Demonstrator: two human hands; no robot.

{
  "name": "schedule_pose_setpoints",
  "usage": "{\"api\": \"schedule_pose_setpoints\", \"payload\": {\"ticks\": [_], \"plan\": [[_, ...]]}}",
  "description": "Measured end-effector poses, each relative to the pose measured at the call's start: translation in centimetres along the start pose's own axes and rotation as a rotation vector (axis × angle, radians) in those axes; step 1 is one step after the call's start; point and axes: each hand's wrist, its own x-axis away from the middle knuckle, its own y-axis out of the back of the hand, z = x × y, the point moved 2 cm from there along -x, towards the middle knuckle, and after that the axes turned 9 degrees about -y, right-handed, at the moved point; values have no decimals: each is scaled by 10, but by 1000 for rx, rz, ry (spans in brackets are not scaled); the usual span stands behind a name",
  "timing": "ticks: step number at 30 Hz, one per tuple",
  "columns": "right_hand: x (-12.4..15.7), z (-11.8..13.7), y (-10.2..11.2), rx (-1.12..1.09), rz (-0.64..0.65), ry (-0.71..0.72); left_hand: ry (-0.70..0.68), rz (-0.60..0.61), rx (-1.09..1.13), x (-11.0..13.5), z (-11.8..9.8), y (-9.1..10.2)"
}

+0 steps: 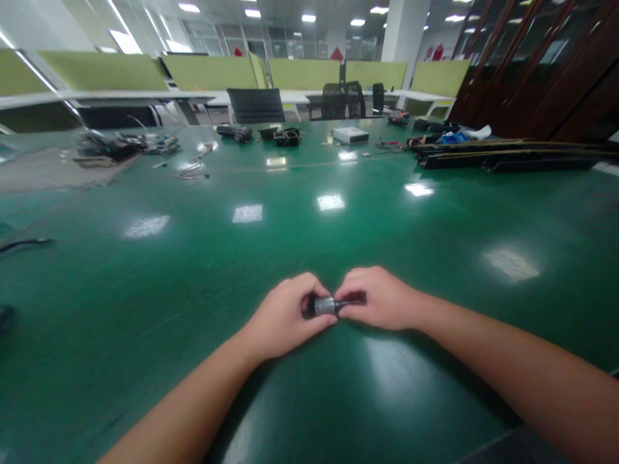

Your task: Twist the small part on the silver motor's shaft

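Observation:
A small silver and black cylinder (325, 305), like a little motor, lies between my two hands just above the green table (309, 219). My left hand (285, 316) is curled round its dark left end. My right hand (380, 299) pinches the thin dark part that sticks out of its right end. Both hands rest low, near the table's front edge. Fingers hide most of the part.
Long black rails (507, 158) lie at the far right. A white box (351, 135), black parts (287, 136) and a pile of cables and boards (126, 145) sit along the far edge. A black cable (24, 243) enters at left. Office chairs (256, 105) stand behind the table.

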Motion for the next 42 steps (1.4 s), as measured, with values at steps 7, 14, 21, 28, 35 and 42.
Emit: {"api": "schedule_pose_setpoints", "payload": {"ticks": [7,14,21,28,35,42], "plan": [[2,-6,-1,-30,-16,-65,-19,12,-26,-1,-1,0],[2,-2,1,29,-12,39,5,21,-33,-2,-2,2],[4,-1,0,46,-62,-7,9,18,-50,-2,-1,1],[3,-6,-3,54,-63,17,7,22,-45,-2,-1,0],[2,-4,-3,71,-38,77,5,22,-35,-3,-2,1],[2,-4,-1,106,-35,90,8,15,-11,-4,-5,2]]}}
